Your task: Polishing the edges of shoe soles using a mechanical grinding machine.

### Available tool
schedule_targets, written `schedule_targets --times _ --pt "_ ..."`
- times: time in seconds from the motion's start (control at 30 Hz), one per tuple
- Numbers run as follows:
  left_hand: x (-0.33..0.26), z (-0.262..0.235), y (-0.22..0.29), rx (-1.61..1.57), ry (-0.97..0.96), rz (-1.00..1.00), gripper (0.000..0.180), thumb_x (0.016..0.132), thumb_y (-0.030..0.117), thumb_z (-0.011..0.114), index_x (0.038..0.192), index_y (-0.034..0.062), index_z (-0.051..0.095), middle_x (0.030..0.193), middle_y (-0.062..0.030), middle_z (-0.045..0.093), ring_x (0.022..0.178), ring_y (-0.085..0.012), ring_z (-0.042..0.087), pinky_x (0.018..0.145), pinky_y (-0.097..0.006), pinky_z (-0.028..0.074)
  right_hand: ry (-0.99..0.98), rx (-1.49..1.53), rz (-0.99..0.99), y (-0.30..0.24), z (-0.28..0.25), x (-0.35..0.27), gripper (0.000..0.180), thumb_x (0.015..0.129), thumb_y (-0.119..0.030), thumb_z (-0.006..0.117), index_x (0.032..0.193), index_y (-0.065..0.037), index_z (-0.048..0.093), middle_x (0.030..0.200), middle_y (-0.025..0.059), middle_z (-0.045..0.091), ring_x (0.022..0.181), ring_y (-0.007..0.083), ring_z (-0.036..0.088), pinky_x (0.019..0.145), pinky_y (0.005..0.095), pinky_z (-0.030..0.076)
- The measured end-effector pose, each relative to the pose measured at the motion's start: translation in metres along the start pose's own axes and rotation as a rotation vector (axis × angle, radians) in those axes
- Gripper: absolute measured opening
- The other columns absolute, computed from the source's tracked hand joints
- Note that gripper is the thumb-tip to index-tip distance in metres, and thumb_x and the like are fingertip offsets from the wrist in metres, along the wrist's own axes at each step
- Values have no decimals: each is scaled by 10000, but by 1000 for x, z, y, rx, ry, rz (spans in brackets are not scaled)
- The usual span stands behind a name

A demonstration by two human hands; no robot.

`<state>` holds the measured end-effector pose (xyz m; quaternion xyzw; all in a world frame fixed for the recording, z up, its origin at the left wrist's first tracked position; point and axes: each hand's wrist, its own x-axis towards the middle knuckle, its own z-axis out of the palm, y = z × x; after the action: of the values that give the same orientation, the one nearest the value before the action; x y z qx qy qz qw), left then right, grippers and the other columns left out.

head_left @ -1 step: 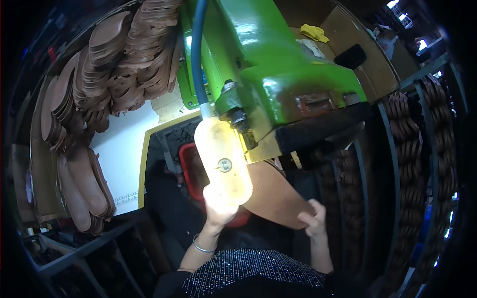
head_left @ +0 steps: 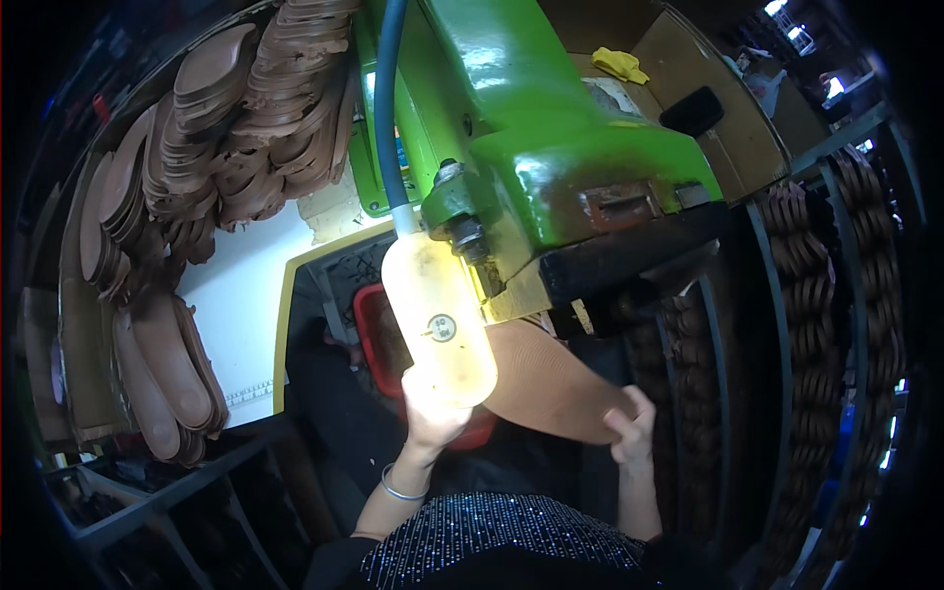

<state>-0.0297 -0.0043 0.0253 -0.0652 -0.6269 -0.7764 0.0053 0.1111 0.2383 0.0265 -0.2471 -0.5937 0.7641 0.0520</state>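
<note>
**Sole fed to the green machine, both hands on it**

Evidently one brown shoe sole is held flat and level under the black underside of the green machine, likely so its edge meets the working head squarely. Right hand is closed on the sole's near right edge, fingers curled over the rim. Left hand reaches up at the sole's left end, but the yellowish translucent bottle hanging from the blue hose covers the fingers (grip there cannot be told). One silver bangle on the left wrist.

Counts: one machine, one bottle, one hose, one red tray below the bottle. Stacked brown soles crowd the rack's upper left corner, too many to count; more hang in columns along the right rack. One yellow cloth lies on the cardboard box behind.
</note>
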Motion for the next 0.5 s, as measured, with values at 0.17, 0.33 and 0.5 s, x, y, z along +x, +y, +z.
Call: schedule_targets --times 0.17,0.33,0.5 --pt "1 -3 -2 -12 -208 -51 407 819 -15 637 1191 -42 475 1079 -113 599 973 -160 587 859 -271 477 252 -19 -245 -45 17 45 288 824 -115 636 1062 14 538 956 73 587 915 146 550 836 262 435" --pt "24 -4 28 120 -100 147 215 766 -46 599 979 -74 613 911 -121 674 787 -165 647 732 -265 507 168 -52 -391 -79 47 95 247 841 -144 628 1021 11 565 933 65 595 871 131 547 794 249 421" --pt "29 -29 49 -23 -47 -43 186 779 -7 645 950 -76 618 868 -90 660 780 -103 613 720 -224 485 -17 118 -389 -77 76 124 197 792 -25 565 983 21 566 890 37 606 783 118 559 735 238 436"
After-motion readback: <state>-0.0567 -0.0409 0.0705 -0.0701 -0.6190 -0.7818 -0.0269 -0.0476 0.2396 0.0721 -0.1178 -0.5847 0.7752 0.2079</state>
